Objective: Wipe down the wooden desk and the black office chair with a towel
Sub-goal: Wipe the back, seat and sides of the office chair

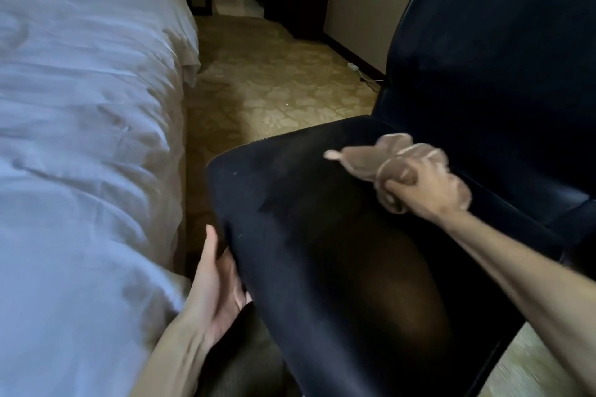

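Observation:
The black office chair (322,235) fills the right half of the view, its seat towards me and its backrest rising at the upper right. My right hand (425,190) grips a bunched brown towel (387,158) on the back part of the seat, near the foot of the backrest. My left hand (219,287) holds the seat's left front edge, thumb up along the rim and fingers curled beneath it. The wooden desk is out of view.
A bed with a rumpled white duvet (80,138) runs along the left, close to the chair. Patterned beige carpet (274,80) lies between them and stretches back to a doorway. A white plug and cable (358,69) lie by the right wall's skirting.

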`<state>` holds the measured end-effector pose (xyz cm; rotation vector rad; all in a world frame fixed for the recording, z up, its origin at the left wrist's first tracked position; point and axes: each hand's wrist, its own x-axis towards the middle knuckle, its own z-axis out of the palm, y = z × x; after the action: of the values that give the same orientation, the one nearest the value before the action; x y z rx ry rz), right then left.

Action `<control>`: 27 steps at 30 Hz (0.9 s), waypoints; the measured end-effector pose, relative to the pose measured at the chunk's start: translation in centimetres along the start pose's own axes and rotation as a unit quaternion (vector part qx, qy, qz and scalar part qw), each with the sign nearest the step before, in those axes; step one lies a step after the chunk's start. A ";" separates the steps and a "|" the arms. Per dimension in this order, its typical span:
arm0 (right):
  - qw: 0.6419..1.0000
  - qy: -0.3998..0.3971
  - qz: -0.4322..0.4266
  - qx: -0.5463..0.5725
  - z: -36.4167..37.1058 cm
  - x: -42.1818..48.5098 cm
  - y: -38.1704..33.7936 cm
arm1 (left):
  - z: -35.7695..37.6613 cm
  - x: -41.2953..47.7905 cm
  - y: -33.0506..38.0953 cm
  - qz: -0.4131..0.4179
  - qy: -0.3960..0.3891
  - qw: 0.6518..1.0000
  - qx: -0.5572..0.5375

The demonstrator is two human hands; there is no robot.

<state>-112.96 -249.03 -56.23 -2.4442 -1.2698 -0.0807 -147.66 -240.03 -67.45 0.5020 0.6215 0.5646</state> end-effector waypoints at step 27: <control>0.993 -0.086 0.075 -0.029 4.7 10.7 -1.7 | 1.2 2.2 5.0 0.020 0.167 0.984 0.063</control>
<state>-108.60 -238.19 -57.64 -2.6357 -1.1603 0.1386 -147.09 -235.32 -64.52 0.5437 0.9737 0.6570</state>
